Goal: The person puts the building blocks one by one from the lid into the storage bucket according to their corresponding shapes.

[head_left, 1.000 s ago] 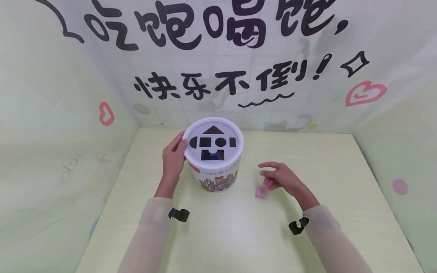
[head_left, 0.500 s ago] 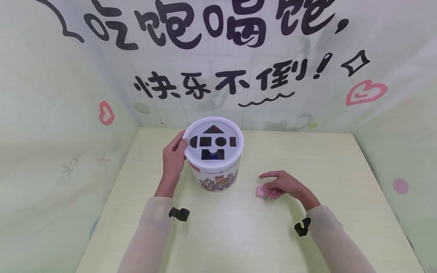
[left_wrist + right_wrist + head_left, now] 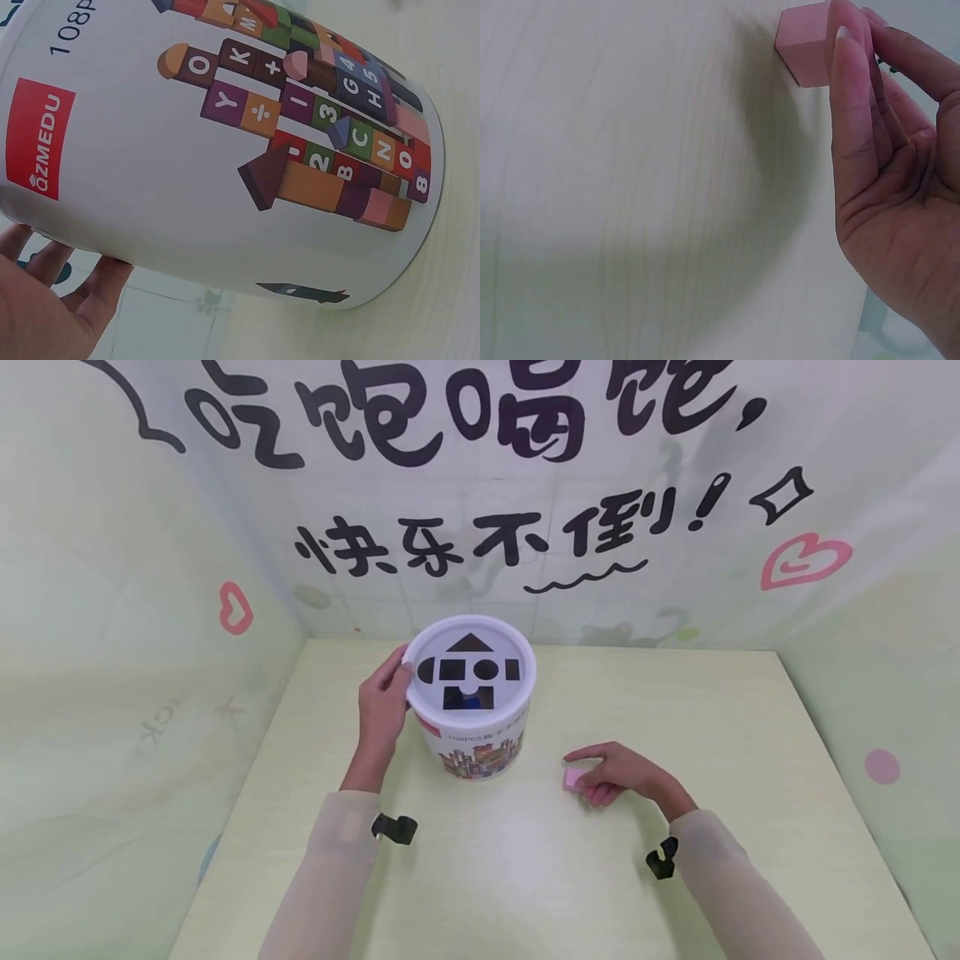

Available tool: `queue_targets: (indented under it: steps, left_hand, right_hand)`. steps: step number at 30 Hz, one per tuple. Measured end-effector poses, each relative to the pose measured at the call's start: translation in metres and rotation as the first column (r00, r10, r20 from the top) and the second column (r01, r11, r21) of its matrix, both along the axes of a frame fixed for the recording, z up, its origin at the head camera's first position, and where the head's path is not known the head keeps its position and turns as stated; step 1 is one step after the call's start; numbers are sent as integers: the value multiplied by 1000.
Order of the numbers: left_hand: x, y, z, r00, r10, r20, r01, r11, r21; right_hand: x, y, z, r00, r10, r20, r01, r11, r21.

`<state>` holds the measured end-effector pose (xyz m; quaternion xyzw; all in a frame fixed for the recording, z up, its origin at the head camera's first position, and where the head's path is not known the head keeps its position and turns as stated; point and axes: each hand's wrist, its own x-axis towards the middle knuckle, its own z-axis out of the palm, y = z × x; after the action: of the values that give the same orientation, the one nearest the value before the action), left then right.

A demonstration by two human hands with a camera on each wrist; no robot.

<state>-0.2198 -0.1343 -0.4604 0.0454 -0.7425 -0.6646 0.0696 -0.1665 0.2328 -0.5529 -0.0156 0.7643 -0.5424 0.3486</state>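
A white block bucket (image 3: 480, 739), its lid (image 3: 468, 625) cut with shaped holes, stands upright on the table. My left hand (image 3: 384, 697) holds the bucket by its left side, near the lid's rim. In the left wrist view the fingers (image 3: 105, 289) press against the printed wall. A small pink block (image 3: 572, 779) lies to the right of the bucket. My right hand (image 3: 618, 772) is at this block, index finger stretched over its far side, thumb at its near side. In the right wrist view, fingertips overlap the right part of the pink block (image 3: 802, 45).
The pale wooden table (image 3: 480, 877) meets a printed cloth backdrop (image 3: 637, 610) close behind the bucket. Cloth walls rise at the left and right. A black wrist camera (image 3: 395, 828) sits at the left sleeve, another black camera (image 3: 662, 858) at the right.
My right hand has come down toward the pink block, its thumb and index finger now either side of it. The left hand and the bucket have stayed put.
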Motion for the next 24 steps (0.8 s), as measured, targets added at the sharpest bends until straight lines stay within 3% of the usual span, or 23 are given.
queue_targets:
  steps: [11, 24]
  left_hand:
    - [-1, -1, -1, 1000, 0, 5, 0, 1000, 18]
    - [0, -1, -1, 1000, -10, 5, 10, 1000, 11]
  right_hand:
    - [3, -6, -8, 1000, -5, 18, 5, 1000, -8]
    - [2, -10, -5, 997, 41, -68, -39, 999, 26]
